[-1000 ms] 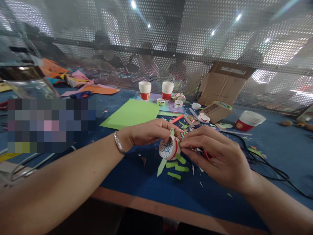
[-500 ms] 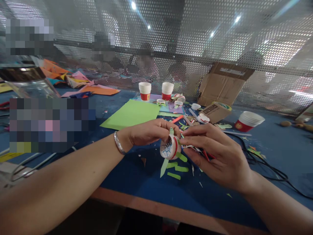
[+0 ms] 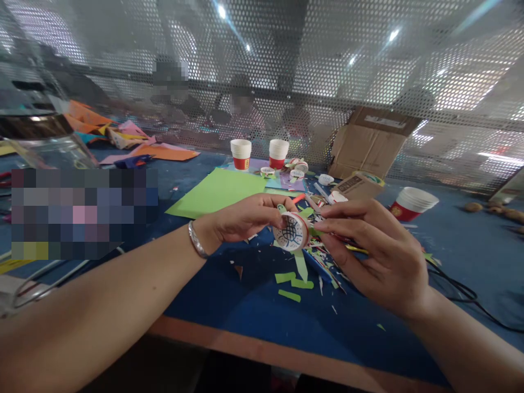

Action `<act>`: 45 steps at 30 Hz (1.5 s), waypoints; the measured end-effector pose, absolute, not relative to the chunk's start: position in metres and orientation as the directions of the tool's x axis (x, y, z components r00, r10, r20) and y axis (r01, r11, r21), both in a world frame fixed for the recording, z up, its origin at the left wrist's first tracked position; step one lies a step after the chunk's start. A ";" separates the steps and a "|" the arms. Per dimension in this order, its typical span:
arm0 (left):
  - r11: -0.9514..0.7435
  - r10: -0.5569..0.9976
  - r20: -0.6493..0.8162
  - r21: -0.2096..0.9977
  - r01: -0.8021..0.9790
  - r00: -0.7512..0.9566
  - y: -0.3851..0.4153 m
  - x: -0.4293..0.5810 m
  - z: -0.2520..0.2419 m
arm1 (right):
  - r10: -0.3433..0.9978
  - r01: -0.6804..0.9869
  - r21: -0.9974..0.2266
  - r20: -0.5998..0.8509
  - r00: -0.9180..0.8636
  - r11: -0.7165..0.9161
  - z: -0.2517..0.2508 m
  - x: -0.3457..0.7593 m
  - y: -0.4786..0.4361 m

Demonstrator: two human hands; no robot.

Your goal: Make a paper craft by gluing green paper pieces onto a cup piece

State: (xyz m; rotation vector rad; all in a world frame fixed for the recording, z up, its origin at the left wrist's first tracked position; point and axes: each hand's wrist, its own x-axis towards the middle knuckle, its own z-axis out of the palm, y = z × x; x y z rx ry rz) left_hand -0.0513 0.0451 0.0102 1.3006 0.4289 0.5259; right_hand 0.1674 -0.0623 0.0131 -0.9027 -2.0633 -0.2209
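My left hand (image 3: 249,215) is closed on a small paper-cup turtle (image 3: 291,232). Its white round face, drawn with a dark blue grid pattern, is turned towards me, with a red band round its side. A green paper head sticks up from it, and a pale green strip hangs below. My right hand (image 3: 376,254) pinches a small green paper piece (image 3: 314,230) at the turtle's right side; the fingertips partly hide it. Several cut green paper strips (image 3: 302,284) lie on the table below, beside a heap of paper scraps (image 3: 321,256).
A green paper sheet (image 3: 215,191) lies behind my left hand. Beyond stand white-and-red paper cups (image 3: 240,154) and more cup turtles (image 3: 297,175). Cups (image 3: 413,204), a cardboard box (image 3: 366,142) and a black cable (image 3: 454,292) are on the right; a glass jar (image 3: 53,147) is left.
The turtle has turned so its patterned face points more towards me, and has risen slightly to the right. My right fingers now pinch the green piece at its side.
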 end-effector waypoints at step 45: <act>0.057 0.702 -0.036 0.998 -0.006 0.711 0.046 -0.047 0.010 | 0.983 0.077 -0.982 0.166 -0.081 0.173 -0.001 0.174 -0.029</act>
